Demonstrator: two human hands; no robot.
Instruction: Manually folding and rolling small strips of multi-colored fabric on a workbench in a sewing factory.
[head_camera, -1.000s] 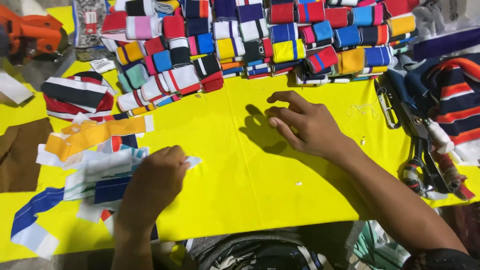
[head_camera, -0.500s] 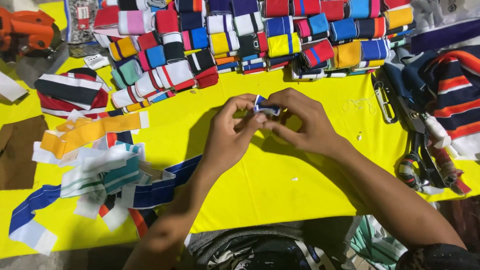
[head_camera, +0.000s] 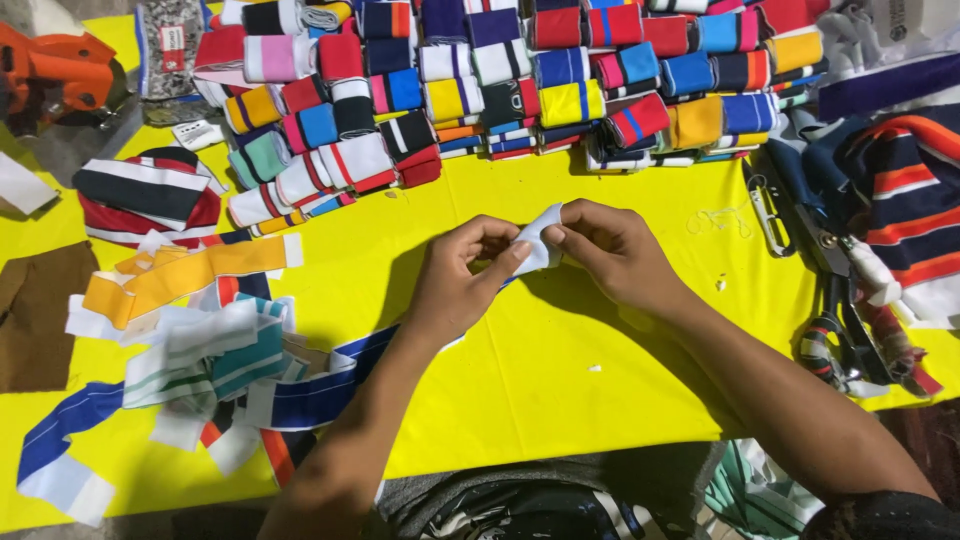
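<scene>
Hands (head_camera: 545, 255) pinching soft white ribbed strip (head_camera: 540, 237)

Both hands meet over the middle of the table (head_camera: 600, 400), the left hand (head_camera: 462, 280) and right hand (head_camera: 615, 255) pinching a strip of fabric (head_camera: 540, 238) between them. Behind them lie rows of folded bands (head_camera: 520, 80). To the left lies a heap of loose strips (head_camera: 200, 350); to the right, scissors (head_camera: 835, 300) beside a pile of cloth (head_camera: 900, 190).

A yellow-covered table (head_camera: 560, 330) carries folded striped bands (head_camera: 520, 80), loose strips (head_camera: 190, 340) and scissors (head_camera: 840, 300).
</scene>
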